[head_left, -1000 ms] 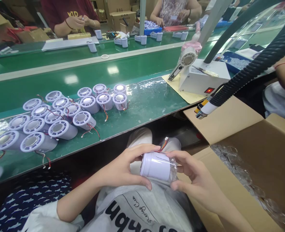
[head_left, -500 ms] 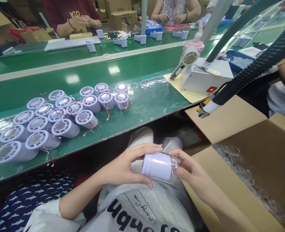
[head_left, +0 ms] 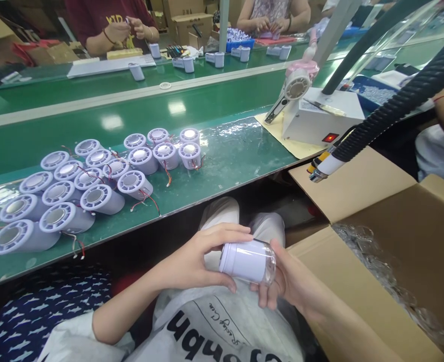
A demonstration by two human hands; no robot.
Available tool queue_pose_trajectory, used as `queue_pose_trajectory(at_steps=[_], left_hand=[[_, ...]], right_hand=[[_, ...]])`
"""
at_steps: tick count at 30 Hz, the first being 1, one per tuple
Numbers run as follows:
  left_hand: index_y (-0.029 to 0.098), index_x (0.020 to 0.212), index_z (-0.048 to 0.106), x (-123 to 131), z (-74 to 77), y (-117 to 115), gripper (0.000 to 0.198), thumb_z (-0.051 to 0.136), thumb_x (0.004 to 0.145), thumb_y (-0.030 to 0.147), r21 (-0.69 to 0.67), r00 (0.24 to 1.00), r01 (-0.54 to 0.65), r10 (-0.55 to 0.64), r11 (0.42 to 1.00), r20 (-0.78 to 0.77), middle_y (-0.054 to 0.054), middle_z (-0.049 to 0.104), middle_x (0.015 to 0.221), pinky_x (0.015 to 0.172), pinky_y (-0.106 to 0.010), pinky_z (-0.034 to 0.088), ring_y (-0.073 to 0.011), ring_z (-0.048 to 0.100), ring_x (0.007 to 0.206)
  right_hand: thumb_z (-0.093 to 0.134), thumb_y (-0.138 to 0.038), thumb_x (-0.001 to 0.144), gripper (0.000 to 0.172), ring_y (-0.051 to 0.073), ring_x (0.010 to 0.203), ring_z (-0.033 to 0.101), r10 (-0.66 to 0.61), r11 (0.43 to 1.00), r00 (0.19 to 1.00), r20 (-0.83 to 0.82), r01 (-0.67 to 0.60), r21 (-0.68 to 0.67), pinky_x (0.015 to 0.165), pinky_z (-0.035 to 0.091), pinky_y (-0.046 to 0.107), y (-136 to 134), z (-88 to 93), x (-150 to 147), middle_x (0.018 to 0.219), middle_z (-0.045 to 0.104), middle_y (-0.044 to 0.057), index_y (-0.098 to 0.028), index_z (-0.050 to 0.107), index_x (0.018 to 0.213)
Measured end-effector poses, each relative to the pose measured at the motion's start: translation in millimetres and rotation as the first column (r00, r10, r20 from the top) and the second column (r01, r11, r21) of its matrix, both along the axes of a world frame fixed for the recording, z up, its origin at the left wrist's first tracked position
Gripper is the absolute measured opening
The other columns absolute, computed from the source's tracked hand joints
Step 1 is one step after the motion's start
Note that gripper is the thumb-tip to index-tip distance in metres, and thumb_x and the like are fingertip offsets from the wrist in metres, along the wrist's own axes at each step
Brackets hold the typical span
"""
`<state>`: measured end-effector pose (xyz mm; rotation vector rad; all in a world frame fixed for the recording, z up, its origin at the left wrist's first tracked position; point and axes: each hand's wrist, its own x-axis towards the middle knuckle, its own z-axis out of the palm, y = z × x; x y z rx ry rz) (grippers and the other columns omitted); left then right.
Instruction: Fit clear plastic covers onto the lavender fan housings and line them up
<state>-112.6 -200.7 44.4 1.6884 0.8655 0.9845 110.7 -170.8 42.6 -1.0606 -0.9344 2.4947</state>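
Observation:
Over my lap I hold a white cylinder (head_left: 244,260) lying on its side, with a clear plastic cap (head_left: 270,264) on its right end. My left hand (head_left: 195,261) wraps round the cylinder's left part, thumb below and fingers on top. My right hand (head_left: 288,279) presses its palm against the clear cap, fingers curled under it. Several more white cylinders (head_left: 94,176) with slotted tops and red wires stand in a cluster on the green bench (head_left: 225,156) ahead of me to the left.
An open cardboard box (head_left: 395,241) holding several clear caps stands at my right. A white machine (head_left: 320,120) with a red switch and a black ribbed hose (head_left: 395,105) sit at the bench's right. Two people work across the belt; another person's arm shows far right.
The red wires on the cylinder's end have gone out of sight under the clear cap. My right hand turned from fingertip grip to palm pressed on the cap.

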Motion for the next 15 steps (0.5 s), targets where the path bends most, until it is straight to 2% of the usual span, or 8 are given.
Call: queue_pose_trajectory(at_steps=[2, 5, 7, 9, 10, 11, 13, 15], left_hand=[[0.032, 0.129, 0.055, 1, 1.6, -3, 0.067, 0.082, 0.069, 0.023, -0.038, 1.0, 0.001, -0.001, 0.999, 0.0, -0.007, 0.055, 0.137, 0.108, -0.043, 0.039, -0.0273, 0.052, 0.126], [0.029, 0.13, 0.053, 3, 5.5, -7, 0.063, 0.079, 0.073, 0.027, -0.151, 1.0, -0.008, 0.01, 0.989, 0.013, -0.009, 0.054, 0.134, 0.105, -0.043, 0.043, -0.028, 0.052, 0.125], [0.029, 0.132, 0.049, 4, 8.1, -11, 0.062, 0.076, 0.077, 0.031, -0.257, 0.999, -0.018, 0.028, 0.966, 0.036, -0.009, 0.053, 0.133, 0.1, -0.042, 0.047, -0.0269, 0.054, 0.121], [0.03, 0.135, 0.046, 4, 10.1, -13, 0.061, 0.073, 0.08, 0.032, -0.346, 0.997, -0.031, 0.051, 0.938, 0.05, -0.008, 0.053, 0.132, 0.097, -0.041, 0.049, -0.0252, 0.056, 0.117], [0.031, 0.135, 0.045, 4, 10.7, -14, 0.061, 0.071, 0.081, 0.033, -0.378, 0.997, -0.036, 0.061, 0.925, 0.055, -0.008, 0.052, 0.132, 0.096, -0.04, 0.049, -0.0246, 0.056, 0.115], [0.032, 0.136, 0.045, 5, 11.2, -15, 0.06, 0.071, 0.081, 0.034, -0.402, 0.996, -0.039, 0.069, 0.915, 0.06, -0.008, 0.052, 0.133, 0.094, -0.039, 0.05, -0.0241, 0.057, 0.114], [0.031, 0.135, 0.045, 6, 11.6, -15, 0.059, 0.07, 0.082, 0.036, -0.435, 0.994, -0.036, 0.076, 0.9, 0.074, -0.008, 0.051, 0.134, 0.091, -0.037, 0.051, -0.0233, 0.058, 0.111], [0.031, 0.134, 0.045, 6, 11.7, -15, 0.057, 0.069, 0.083, 0.037, -0.456, 0.994, -0.03, 0.075, 0.889, 0.082, -0.008, 0.054, 0.131, 0.085, -0.034, 0.052, -0.0223, 0.06, 0.105]], right_hand=[[0.045, -0.078, 0.082, 0.067, 0.01, 0.043, 0.063, 0.042, 0.998, 0.999, 0.01, -0.041, -0.039, 0.038, 0.046, 0.013, -1, -1.0, -1, 0.061, 0.067, 0.007, -0.012, 0.061, 0.078], [0.034, -0.083, 0.082, 0.078, 0.011, 0.04, 0.059, 0.111, 0.994, 0.993, 0.03, -0.111, 0.012, 0.033, 0.041, 0.014, -2, -2.3, 1, 0.059, 0.064, 0.007, -0.011, 0.063, 0.083], [0.031, -0.084, 0.081, 0.08, 0.013, 0.046, 0.061, 0.116, 0.98, 0.992, 0.049, -0.123, 0.155, 0.035, 0.043, 0.016, -3, -2.5, 4, 0.064, 0.064, 0.006, -0.012, 0.062, 0.094], [0.037, -0.08, 0.084, 0.073, 0.018, 0.065, 0.067, 0.063, 0.912, 0.994, 0.089, -0.094, 0.398, 0.051, 0.055, 0.024, -4, -2.6, 10, 0.082, 0.067, 0.009, -0.015, 0.058, 0.111], [0.044, -0.075, 0.085, 0.069, 0.022, 0.08, 0.069, 0.026, 0.841, 0.992, 0.121, -0.088, 0.534, 0.064, 0.059, 0.03, -4, -2.9, 14, 0.098, 0.067, 0.012, -0.018, 0.054, 0.122], [0.053, -0.069, 0.085, 0.067, 0.025, 0.097, 0.066, -0.011, 0.74, 0.987, 0.158, -0.099, 0.665, 0.079, 0.059, 0.037, -4, -3.4, 17, 0.116, 0.062, 0.014, -0.022, 0.047, 0.132], [0.069, -0.047, 0.085, 0.071, 0.03, 0.125, 0.051, -0.058, 0.447, 0.979, 0.197, -0.151, 0.882, 0.102, 0.047, 0.047, -2, -4.7, 22, 0.148, 0.041, 0.011, -0.034, 0.032, 0.145], [0.067, -0.02, 0.088, 0.073, 0.028, 0.135, 0.041, -0.054, 0.125, 0.984, 0.172, -0.164, 0.978, 0.109, 0.04, 0.048, 0, -5.5, 25, 0.155, 0.031, 0.003, -0.043, 0.028, 0.146]])
